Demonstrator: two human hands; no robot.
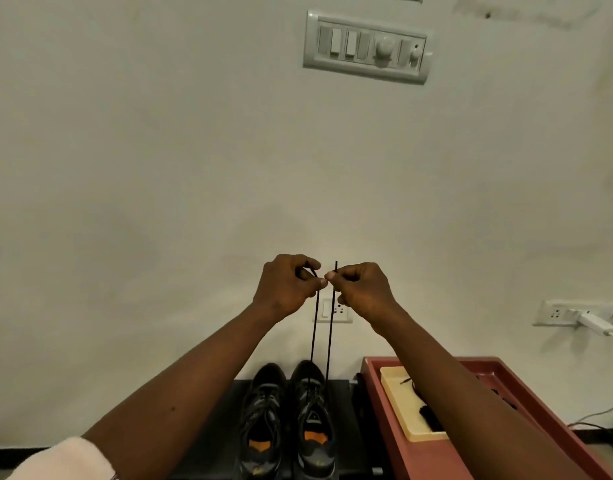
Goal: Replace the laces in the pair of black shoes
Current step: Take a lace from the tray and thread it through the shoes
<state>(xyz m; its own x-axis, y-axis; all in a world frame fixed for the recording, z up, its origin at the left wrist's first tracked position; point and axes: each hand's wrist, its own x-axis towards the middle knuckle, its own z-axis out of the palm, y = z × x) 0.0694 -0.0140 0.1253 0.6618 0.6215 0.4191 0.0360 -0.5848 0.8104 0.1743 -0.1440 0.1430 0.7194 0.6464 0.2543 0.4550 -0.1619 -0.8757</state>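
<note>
Two black shoes stand side by side on a dark surface, toes toward the wall: the left shoe (262, 420) laced, the right shoe (313, 417) beside it. A thin black lace (329, 337) rises taut in two strands from the right shoe's front eyelets. My left hand (286, 287) pinches the left strand's end, raised high above the shoes. My right hand (362, 289) pinches the right strand, whose tip pokes up above the fingers. Both hands nearly touch at the fingertips.
A red tray (433, 459) stands right of the shoes, holding a cream tray (407, 410) with a black lace (429, 415) in it, partly hidden by my right forearm. A white wall lies close ahead, with a socket plate (332, 311), a plugged charger (594, 322) and a switchboard (367, 46).
</note>
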